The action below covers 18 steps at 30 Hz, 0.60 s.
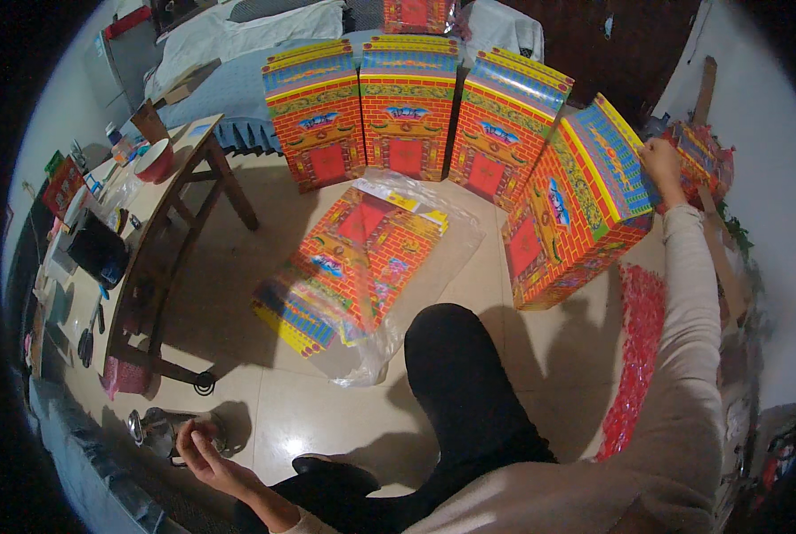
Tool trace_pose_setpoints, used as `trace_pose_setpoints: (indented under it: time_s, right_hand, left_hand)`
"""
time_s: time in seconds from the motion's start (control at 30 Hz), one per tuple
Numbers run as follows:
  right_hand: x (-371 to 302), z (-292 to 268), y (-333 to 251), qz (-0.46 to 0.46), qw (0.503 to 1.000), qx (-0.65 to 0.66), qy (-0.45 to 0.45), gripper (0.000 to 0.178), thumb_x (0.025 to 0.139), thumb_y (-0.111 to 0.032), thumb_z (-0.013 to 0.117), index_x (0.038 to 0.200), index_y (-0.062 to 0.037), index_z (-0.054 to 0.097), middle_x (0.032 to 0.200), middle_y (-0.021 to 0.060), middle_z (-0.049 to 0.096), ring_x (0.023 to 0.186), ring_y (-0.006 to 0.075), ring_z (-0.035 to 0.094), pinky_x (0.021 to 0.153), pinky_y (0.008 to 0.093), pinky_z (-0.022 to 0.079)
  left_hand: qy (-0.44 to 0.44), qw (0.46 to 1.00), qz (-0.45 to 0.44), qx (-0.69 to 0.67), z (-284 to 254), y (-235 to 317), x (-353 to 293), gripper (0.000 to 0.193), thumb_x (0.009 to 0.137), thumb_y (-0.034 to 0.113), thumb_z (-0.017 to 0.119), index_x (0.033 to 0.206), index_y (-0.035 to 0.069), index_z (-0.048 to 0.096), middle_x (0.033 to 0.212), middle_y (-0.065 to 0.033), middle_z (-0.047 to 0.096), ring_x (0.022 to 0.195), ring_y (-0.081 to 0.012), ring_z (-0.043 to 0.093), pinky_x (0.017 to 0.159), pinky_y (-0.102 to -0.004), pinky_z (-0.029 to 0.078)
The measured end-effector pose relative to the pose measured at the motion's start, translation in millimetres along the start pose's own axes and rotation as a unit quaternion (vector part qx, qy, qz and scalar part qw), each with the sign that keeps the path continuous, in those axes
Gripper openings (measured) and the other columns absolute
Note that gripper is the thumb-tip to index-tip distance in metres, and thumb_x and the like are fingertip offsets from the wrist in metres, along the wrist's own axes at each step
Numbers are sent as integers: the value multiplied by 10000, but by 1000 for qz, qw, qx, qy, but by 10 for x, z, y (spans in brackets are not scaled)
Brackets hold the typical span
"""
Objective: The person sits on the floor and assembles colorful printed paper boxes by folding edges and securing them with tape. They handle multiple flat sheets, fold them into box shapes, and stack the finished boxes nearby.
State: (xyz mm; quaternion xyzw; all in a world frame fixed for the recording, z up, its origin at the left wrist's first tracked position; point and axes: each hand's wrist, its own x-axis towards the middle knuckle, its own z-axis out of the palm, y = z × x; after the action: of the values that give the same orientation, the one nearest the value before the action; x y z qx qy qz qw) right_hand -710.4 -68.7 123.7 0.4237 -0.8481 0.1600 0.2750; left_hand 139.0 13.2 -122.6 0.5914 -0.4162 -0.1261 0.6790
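My right hand (663,167) is closed at the upper right corner of a colourful printed paper house (562,205), which stands tilted on the floor. Its walls are a red and orange brick pattern, its roof blue and yellow. My left hand (209,461) hangs low at the left, fingers stretched out and holding nothing, above a shiny metal kettle-like vessel (162,429). Three matching houses stand in an arc at the back: a left one (318,125), a middle one (407,111) and a right one (505,125). Flat printed house sheets (362,254) lie in a clear plastic bag (451,236) on the floor.
On the left a wooden table (171,191) carries a red bowl (154,162), a black box-like item (100,247) and small things. A bed with a blue cover (229,98) is behind. Red plastic wrapping (631,356) lies under my right arm, and cardboard (727,267) leans by the right wall.
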Motion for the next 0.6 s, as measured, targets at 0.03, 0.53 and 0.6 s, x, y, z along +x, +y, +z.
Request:
trace_pose_setpoints:
  time_s: [0.03,0.53,0.6]
  right_hand:
    - [-1,103,210,11,1000,-5,2,291,869,-324,667,925,-45,727,917,222,708,898,425,677,760,509,516]
    - [-311,870,350,126,990,-55,-38,303,910,-250,598,1153,-96,696,1140,212,711,1052,422,685,878,549,542]
    - [-319,887,369,129,987,-72,-58,318,919,-251,585,1190,-109,672,1150,208,710,1060,417,686,883,548,541]
  left_hand:
    - [0,1000,-10,2,62,3,-40,210,1056,182,553,1168,35,652,1077,-62,656,935,-151,601,898,-295,479]
    - [-126,989,-77,22,338,-123,-239,266,1037,225,598,1195,12,615,970,-32,622,893,-117,562,820,-261,473]
    - [-137,988,-68,13,352,-178,-253,269,1034,225,604,1199,13,614,971,-31,623,895,-118,565,819,-259,473]
